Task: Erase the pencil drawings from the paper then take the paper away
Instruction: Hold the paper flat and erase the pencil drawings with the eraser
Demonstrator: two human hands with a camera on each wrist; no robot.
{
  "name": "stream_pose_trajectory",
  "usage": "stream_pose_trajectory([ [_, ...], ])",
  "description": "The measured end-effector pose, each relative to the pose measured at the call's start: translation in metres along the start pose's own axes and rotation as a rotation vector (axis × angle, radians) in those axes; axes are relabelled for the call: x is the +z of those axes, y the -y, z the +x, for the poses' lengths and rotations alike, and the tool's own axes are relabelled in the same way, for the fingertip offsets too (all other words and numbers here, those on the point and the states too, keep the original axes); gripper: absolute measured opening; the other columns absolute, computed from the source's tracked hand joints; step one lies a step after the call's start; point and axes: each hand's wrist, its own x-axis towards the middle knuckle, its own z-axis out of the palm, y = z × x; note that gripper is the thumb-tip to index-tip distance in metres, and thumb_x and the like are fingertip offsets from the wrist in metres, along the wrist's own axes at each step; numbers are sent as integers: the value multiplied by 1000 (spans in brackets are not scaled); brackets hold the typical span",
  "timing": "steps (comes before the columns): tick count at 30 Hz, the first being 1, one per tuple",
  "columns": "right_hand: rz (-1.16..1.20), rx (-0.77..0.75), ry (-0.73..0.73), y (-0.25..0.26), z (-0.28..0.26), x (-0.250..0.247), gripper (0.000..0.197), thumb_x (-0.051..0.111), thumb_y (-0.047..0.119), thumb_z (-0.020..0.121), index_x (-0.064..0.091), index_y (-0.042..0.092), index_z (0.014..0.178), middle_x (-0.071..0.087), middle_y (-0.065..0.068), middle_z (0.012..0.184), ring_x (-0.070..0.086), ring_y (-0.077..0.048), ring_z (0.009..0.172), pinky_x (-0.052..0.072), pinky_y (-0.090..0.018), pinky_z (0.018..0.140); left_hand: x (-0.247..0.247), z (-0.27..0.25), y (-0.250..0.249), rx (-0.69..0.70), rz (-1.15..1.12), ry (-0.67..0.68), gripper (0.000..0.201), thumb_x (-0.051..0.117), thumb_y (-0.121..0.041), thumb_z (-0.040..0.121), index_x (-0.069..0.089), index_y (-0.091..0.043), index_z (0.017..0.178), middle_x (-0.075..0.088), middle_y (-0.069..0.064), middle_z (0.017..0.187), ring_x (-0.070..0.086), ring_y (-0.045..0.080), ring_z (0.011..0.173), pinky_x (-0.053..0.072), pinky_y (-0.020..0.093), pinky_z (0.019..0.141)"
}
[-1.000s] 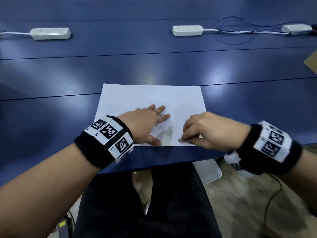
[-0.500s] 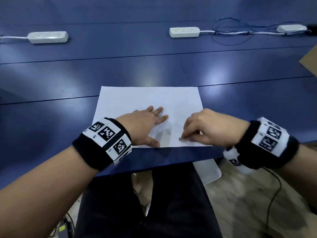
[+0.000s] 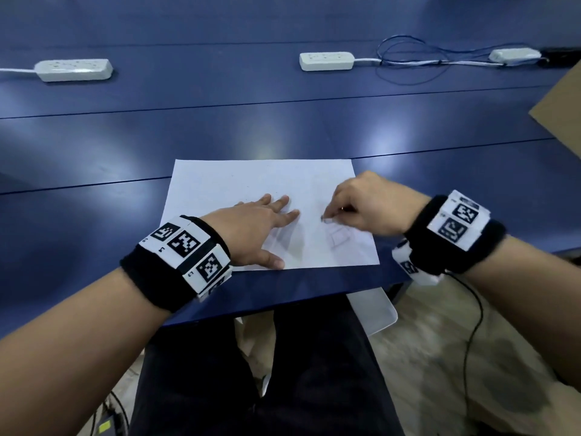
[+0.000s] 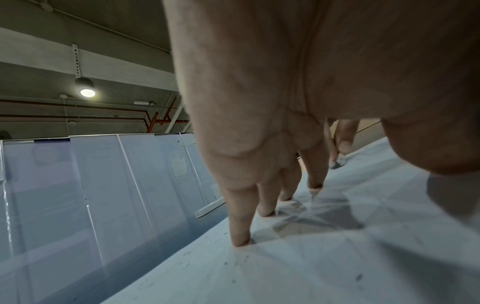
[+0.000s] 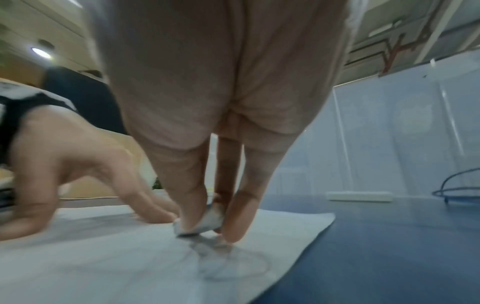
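The long dark blue table stretches out ahead of both my hands, its near edge just under my wrists. On it, directly beneath my palms, lies the white rectangular sheet of paper, flat, its near edge close to the table edge. Far beyond my fingertips sit three white plastic power strips: one off past my left hand, one straight ahead, and one past my right hand with thin dark cables looped beside it. A brown cardboard corner shows out to the right of my right hand.

My left hand rests flat on the paper, fingers straight and spread, the tips pressing the sheet down. My right hand is beside it, fingers curled, thumb and fingertips pinching a small white eraser whose dirty grey bottom touches the paper. Just nearer to me than the eraser, under my right hand, are faint pencil drawings, a boxy outline, with blurred curved lines in the right wrist view.
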Motion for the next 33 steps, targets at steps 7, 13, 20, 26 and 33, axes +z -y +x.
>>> stream_pose_trajectory([
  [7,30,-210,125,22,-34,10,17,61,25,86,73,28,99,67,9,95,60,-13,88,48,-25,77,1,0,1,-2,-1,-8,99,63,-58,82,-1,-33,154,-13,-5,161,-6,19,149,16,49,119],
  [13,2,-26,-8,-8,-3,-1,19,62,21,85,74,28,98,71,8,95,64,-13,87,43,-18,76,-2,-2,-1,-6,0,-8,98,65,-54,83,1,-32,154,-12,-5,161,-5,19,149,16,47,119],
  [20,70,-191,101,13,-29,7,16,63,25,84,74,29,96,70,11,94,62,-8,83,45,-17,75,-2,-2,-2,-5,2,-3,98,64,-54,83,0,-31,154,-13,-5,161,-6,19,149,16,48,119],
  [26,14,-67,7,-5,2,-3,17,64,17,80,74,25,91,72,11,93,62,-8,83,37,-7,73,-1,-1,-1,0,-4,-17,98,65,-56,82,1,-33,154,-12,-5,161,-5,18,149,15,42,120],
  [33,74,-36,25,7,-39,13,16,60,32,87,72,32,97,67,12,92,64,-10,82,52,-30,74,-11,2,-7,-31,-50,-128,86,62,-66,78,25,-37,150,6,-3,162,8,16,149,23,41,118],
])
